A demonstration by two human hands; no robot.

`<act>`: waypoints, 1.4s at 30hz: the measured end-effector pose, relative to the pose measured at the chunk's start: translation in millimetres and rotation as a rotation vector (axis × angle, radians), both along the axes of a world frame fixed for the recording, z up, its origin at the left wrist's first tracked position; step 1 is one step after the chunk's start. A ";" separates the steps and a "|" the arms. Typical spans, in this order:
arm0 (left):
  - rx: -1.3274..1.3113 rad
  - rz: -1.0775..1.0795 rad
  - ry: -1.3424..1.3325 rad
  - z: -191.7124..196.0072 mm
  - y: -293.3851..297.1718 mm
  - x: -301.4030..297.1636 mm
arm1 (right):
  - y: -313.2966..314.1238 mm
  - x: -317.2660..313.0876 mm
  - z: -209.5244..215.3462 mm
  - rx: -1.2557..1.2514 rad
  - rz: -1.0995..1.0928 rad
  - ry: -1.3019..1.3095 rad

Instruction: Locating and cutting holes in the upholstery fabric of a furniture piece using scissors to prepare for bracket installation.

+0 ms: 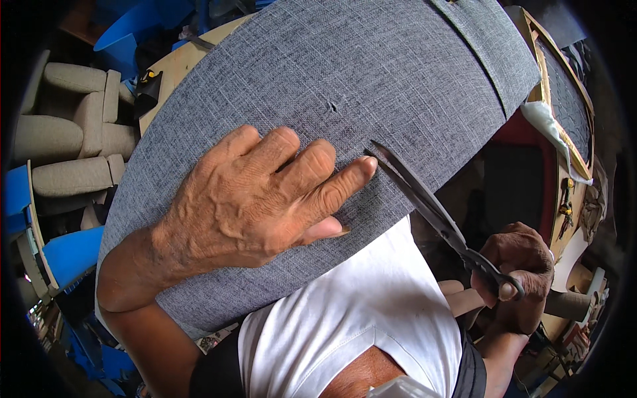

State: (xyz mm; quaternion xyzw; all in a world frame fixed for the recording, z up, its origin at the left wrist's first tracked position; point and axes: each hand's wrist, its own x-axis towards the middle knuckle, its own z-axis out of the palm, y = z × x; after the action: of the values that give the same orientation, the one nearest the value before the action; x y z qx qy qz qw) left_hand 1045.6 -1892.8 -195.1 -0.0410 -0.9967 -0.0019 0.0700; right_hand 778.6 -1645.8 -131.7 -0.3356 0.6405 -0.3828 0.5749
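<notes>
A large sheet of grey woven upholstery fabric point(391, 73) lies over a broad surface in front of me, with a small dark hole or snag near its middle. My left hand point(259, 192) rests palm down on it, the index finger stretched out, the other fingers bent and the thumb apart. My right hand point(517, 265) grips the handles of dark metal scissors point(431, 212) at the lower right. Their blades point up and left, slightly parted, with the tips on or just above the fabric beside my left index fingertip.
Beige upholstered chair or sofa parts point(79, 132) stand at the left, near blue plastic pieces point(73, 255). A pale wooden tabletop point(192, 60) shows behind the fabric. To the right is a wooden frame with a dark panel point(564, 86), with white padding point(544, 119) hanging beside it.
</notes>
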 end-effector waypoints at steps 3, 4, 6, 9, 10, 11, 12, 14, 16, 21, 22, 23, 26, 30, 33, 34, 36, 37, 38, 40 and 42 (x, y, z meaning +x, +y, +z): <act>0.017 -0.020 0.023 -1.5 -0.2 -1.6 | -2.3 13.8 8.4 0.081 -0.159 0.211; 0.020 -0.034 0.032 -2.0 -0.2 -2.2 | -3.7 14.3 10.8 0.112 -0.147 0.206; 0.026 -0.051 0.039 -2.6 1.2 -3.3 | -4.8 15.3 11.9 0.146 -0.138 0.199; 0.110 -0.045 0.034 -1.1 7.1 -2.8 | -2.3 13.5 9.2 0.102 -0.154 0.104; 0.219 -0.041 0.020 0.7 11.1 -1.3 | 0.0 13.0 7.6 0.100 -0.154 0.071; 0.321 -0.036 0.007 2.0 15.0 -0.2 | 2.8 13.5 4.7 0.099 -0.167 0.060; 0.333 -0.031 0.005 1.9 18.3 -0.2 | 6.1 13.9 1.8 0.104 -0.148 0.036; 0.358 -0.019 0.040 1.2 24.7 -0.5 | 14.3 20.0 -7.9 0.075 -0.276 -0.269; 0.383 -0.031 0.046 0.1 28.7 -1.5 | 23.5 28.4 -17.4 0.053 -0.338 -0.560; 0.253 -0.139 0.139 -1.6 30.2 -3.6 | 42.6 54.7 -31.7 0.109 -0.398 -0.868; 0.264 -0.156 0.154 -2.3 29.4 -3.9 | 44.7 58.7 -31.3 0.102 -0.405 -0.864; 0.264 -0.163 0.159 -3.0 29.0 -3.8 | 46.4 63.1 -30.2 0.124 -0.420 -0.895; 0.318 -0.164 0.178 -4.3 29.3 -2.9 | 47.7 80.0 -29.1 0.113 -0.429 -0.934; 0.366 -0.173 0.210 -3.9 31.2 -1.2 | 47.0 101.1 -34.1 -0.028 -0.462 -1.170; 0.344 -0.183 0.215 -2.9 31.2 0.1 | 46.6 109.7 -41.0 -0.039 -0.421 -1.148; 0.319 -0.187 0.216 -2.7 30.8 0.4 | 46.7 112.2 -42.0 -0.048 -0.425 -1.182; 0.299 -0.199 0.221 -2.8 29.9 0.6 | 46.8 118.4 -41.5 -0.065 -0.434 -1.221; 0.283 -0.206 0.230 -3.1 29.7 0.5 | 46.9 121.9 -40.1 -0.069 -0.471 -1.278; 0.282 -0.212 0.228 -2.8 30.9 1.2 | 46.4 125.8 -39.3 -0.071 -0.508 -1.335; 0.278 -0.180 0.241 -1.9 33.2 2.4 | 44.4 132.9 -39.2 -0.107 -0.507 -1.365; 0.273 -0.174 0.239 -0.2 34.7 3.3 | 41.8 137.0 -40.4 -0.176 -0.492 -1.391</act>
State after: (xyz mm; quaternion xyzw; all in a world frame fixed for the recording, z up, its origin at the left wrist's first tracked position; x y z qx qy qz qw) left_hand 1048.9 -1858.1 -195.3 -0.1168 -0.9645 -0.1380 0.1922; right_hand 915.6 -1604.0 -172.1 0.0927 0.1519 -0.6745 0.7165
